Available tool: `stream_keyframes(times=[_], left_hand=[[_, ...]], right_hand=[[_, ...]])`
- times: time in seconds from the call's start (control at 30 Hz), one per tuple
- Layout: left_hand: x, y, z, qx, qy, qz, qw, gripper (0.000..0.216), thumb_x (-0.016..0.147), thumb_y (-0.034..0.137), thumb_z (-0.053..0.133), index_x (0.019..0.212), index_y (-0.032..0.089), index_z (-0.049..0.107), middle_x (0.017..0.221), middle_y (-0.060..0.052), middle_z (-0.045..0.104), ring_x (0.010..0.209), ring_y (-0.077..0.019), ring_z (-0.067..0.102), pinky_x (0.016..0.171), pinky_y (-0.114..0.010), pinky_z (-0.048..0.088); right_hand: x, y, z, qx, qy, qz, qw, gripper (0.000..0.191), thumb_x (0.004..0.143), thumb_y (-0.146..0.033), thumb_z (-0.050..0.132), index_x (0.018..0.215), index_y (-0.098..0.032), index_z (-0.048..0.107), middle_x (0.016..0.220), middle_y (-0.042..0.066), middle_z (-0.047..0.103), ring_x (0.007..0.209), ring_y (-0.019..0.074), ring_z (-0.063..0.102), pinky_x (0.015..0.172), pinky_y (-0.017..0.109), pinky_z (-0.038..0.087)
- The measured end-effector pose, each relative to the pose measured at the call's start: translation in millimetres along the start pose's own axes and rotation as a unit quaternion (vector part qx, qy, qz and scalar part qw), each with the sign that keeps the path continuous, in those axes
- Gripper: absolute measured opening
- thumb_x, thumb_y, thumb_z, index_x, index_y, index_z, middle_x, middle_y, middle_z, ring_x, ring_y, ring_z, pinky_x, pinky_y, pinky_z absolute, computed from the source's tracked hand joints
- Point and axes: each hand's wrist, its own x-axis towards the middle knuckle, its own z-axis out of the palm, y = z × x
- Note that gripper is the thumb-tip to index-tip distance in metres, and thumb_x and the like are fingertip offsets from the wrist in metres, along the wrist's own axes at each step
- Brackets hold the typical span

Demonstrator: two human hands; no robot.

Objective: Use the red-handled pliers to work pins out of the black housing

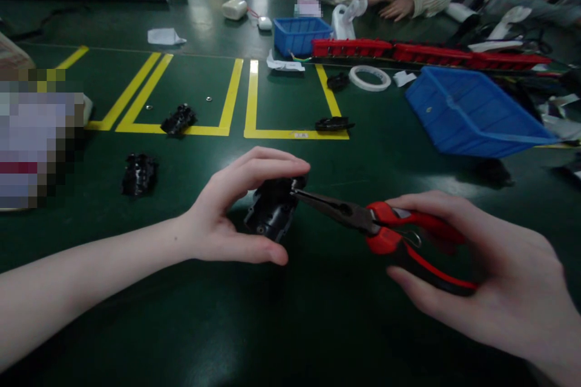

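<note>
Fingers and thumb of my left hand (236,211) are closed around a black plastic housing part (272,208), tilted above the green table. In my right hand (494,272) is a pair of red-handled needle-nose pliers (381,224). Their jaws point left and their tips meet the upper right edge of the housing, by a small shiny metal bit (295,184). Whether the tips grip that bit is too small to tell. Similar black parts lie to the left, one on the bare table (138,175) and another on a yellow tape line (178,120).
Two small metal rings, one of them a washer-like piece (209,98), lie between tape lines. A blue bin (476,112), a white tape roll (370,78) and a red strip (431,54) are at the right. Behind a smaller blue bin (302,36), another person's hands (393,0) rest on the table.
</note>
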Motion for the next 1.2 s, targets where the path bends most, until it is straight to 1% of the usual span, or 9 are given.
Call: stream_keyframes(times=[0.17,0.37,0.47,0.57,0.73,0.87,0.97,1.03,1.2], left_hand=[[2,1,-1,-0.001,0.004,0.026,1.000,0.066,0.070,0.048,0.082,0.126,0.021,0.061,0.127,-0.014,0.060,0.119,-0.0321,0.057,0.097,-0.044,0.050],[1,1,-2,0.008,-0.005,0.001,1.000,0.056,0.074,0.048,0.079,0.121,0.022,0.064,0.127,-0.013,0.060,0.119,-0.0313,0.057,0.097,-0.044,0.050],[1,3,-2,0.000,-0.009,-0.027,1.000,0.051,0.076,0.047,0.077,0.120,0.024,0.065,0.127,-0.012,0.059,0.120,-0.0313,0.055,0.098,-0.044,0.050],[1,7,0,-0.044,-0.001,-0.090,0.995,0.052,0.077,0.041,0.078,0.123,0.025,0.062,0.130,-0.011,0.056,0.124,-0.0313,0.052,0.093,-0.039,0.054],[-1,8,8,-0.167,0.069,-0.193,0.964,0.070,0.075,0.043,0.079,0.136,0.026,0.050,0.129,-0.010,0.058,0.112,-0.0267,0.059,0.087,-0.034,0.055],[-2,6,15,-0.272,0.061,-0.262,0.924,0.063,0.081,0.057,0.068,0.132,0.022,0.057,0.123,-0.010,0.058,0.096,-0.0203,0.061,0.077,-0.028,0.053],[0,7,21,-0.315,0.080,-0.283,0.903,0.061,0.081,0.064,0.063,0.122,0.019,0.063,0.108,-0.009,0.060,0.083,-0.0162,0.058,0.070,-0.026,0.051],[1,8,24,-0.338,0.087,-0.288,0.892,0.062,0.082,0.070,0.057,0.114,0.018,0.066,0.100,-0.009,0.061,0.079,-0.0167,0.058,0.068,-0.027,0.050],[-2,4,24,-0.350,0.073,-0.300,0.884,0.066,0.087,0.074,0.041,0.110,0.018,0.067,0.101,-0.011,0.068,0.087,-0.0229,0.064,0.074,-0.033,0.052]], right_hand=[[2,-1,1,0.011,-0.002,0.005,1.000,0.044,0.075,-0.040,0.065,0.115,-0.027,0.052,0.095,0.004,0.068,0.068,0.0207,0.068,0.060,0.033,0.056],[1,-1,0,0.029,-0.023,0.014,0.999,0.048,0.074,-0.039,0.068,0.118,-0.027,0.053,0.099,0.004,0.068,0.072,0.0214,0.068,0.062,0.033,0.057],[1,-2,1,0.042,-0.036,0.027,0.998,0.047,0.075,-0.038,0.068,0.119,-0.028,0.053,0.101,0.003,0.068,0.075,0.0211,0.069,0.062,0.032,0.057],[1,-3,4,0.052,-0.040,0.037,0.997,0.045,0.078,-0.034,0.066,0.121,-0.029,0.053,0.102,0.003,0.068,0.078,0.0206,0.068,0.064,0.033,0.056],[3,-4,13,0.055,-0.037,0.007,0.998,0.061,0.084,-0.032,0.061,0.142,-0.029,0.042,0.099,0.004,0.064,0.072,0.0167,0.064,0.057,0.028,0.052],[2,-5,20,0.054,-0.039,-0.010,0.998,0.068,0.086,-0.030,0.059,0.149,-0.030,0.034,0.097,0.004,0.061,0.069,0.0140,0.060,0.055,0.027,0.050],[1,-7,23,0.068,-0.054,-0.012,0.996,0.067,0.087,-0.030,0.058,0.150,-0.030,0.033,0.099,0.004,0.059,0.068,0.0125,0.060,0.054,0.025,0.050],[1,-8,24,0.072,-0.061,-0.013,0.995,0.066,0.087,-0.030,0.057,0.150,-0.030,0.033,0.099,0.004,0.058,0.068,0.0118,0.060,0.053,0.024,0.051],[1,-7,28,0.042,-0.066,-0.033,0.996,0.065,0.087,-0.031,0.057,0.149,-0.030,0.035,0.099,0.005,0.060,0.068,0.0129,0.061,0.054,0.026,0.052]])
